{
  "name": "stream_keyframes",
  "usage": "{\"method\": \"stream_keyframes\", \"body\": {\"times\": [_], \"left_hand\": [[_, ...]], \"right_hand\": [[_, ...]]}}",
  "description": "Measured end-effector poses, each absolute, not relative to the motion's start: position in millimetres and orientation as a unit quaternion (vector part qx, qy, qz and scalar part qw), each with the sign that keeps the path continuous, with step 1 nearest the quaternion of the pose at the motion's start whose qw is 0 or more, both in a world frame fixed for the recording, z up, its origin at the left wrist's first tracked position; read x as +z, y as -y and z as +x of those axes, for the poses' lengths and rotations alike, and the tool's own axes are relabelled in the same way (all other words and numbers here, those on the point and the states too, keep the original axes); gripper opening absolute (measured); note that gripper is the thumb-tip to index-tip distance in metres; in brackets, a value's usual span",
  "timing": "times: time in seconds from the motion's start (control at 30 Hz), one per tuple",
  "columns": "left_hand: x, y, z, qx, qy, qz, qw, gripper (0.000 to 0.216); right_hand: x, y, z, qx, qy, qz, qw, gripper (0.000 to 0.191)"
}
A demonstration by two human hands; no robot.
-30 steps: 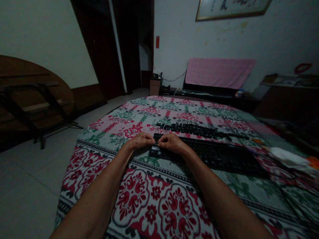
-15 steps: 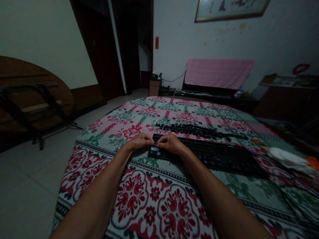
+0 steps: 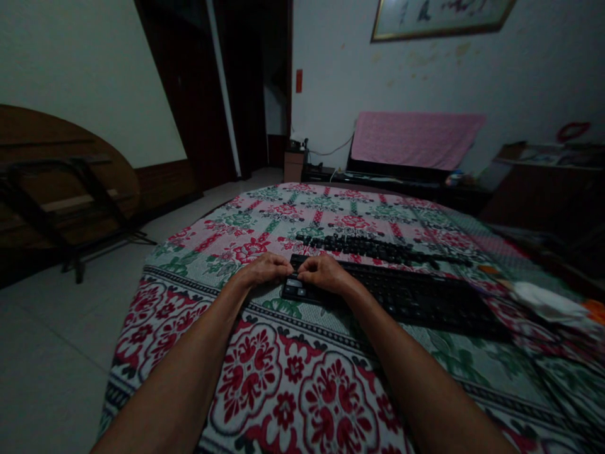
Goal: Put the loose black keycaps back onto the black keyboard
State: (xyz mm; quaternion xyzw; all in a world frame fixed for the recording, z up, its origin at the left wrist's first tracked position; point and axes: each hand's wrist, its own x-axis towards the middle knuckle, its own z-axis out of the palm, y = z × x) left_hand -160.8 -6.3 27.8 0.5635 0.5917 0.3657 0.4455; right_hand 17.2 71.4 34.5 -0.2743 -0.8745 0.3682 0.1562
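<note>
A black keyboard point(image 3: 435, 302) lies on the patterned cloth point(image 3: 293, 372), its left end under my fingers. My left hand point(image 3: 268, 268) is closed at that end, fingertips pressed together at the keyboard's edge. Just beside it, my right hand point(image 3: 322, 273) is bent over the keys with thumb and finger in a pinch. Anything between the fingertips is too small and dark to make out. Below the hands, a few paler key spots point(image 3: 296, 287) show at the keyboard's left end. Behind the keyboard, many loose black keycaps point(image 3: 363, 246) lie in a long row.
To the right lie a white cloth-like bundle point(image 3: 548, 301), an orange item point(image 3: 594, 309) and dark cables point(image 3: 553, 384). A folded round table point(image 3: 61, 145) leans at the left wall. At the back, a pink towel point(image 3: 416, 139) covers a screen-shaped object.
Both hands stay at the keyboard's left end in nearly the same pose. The whole view has shifted very slightly; nothing else visibly differs.
</note>
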Motion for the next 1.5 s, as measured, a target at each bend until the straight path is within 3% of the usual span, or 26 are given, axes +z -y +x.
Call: {"method": "stream_keyframes", "body": {"times": [0.47, 0.83, 1.17, 1.5], "left_hand": [[33.3, 6.1, -155.7, 0.361, -0.594, 0.556, 0.456, 0.02], [42.7, 16.9, -158.0, 0.344, -0.588, 0.545, 0.488, 0.031], [38.3, 15.8, -158.7, 0.385, -0.593, 0.513, 0.487, 0.031], [29.8, 11.7, -158.0, 0.417, -0.589, 0.502, 0.477, 0.029]], "right_hand": [[34.2, -70.2, 15.3, 0.372, 0.874, -0.265, 0.165, 0.017], [34.9, -71.9, 17.1, 0.349, 0.888, -0.253, 0.159, 0.019], [43.1, -75.4, 25.4, 0.4, 0.861, -0.242, 0.198, 0.02], [52.8, -59.7, 35.1, 0.269, 0.936, -0.187, 0.13, 0.023]]}}
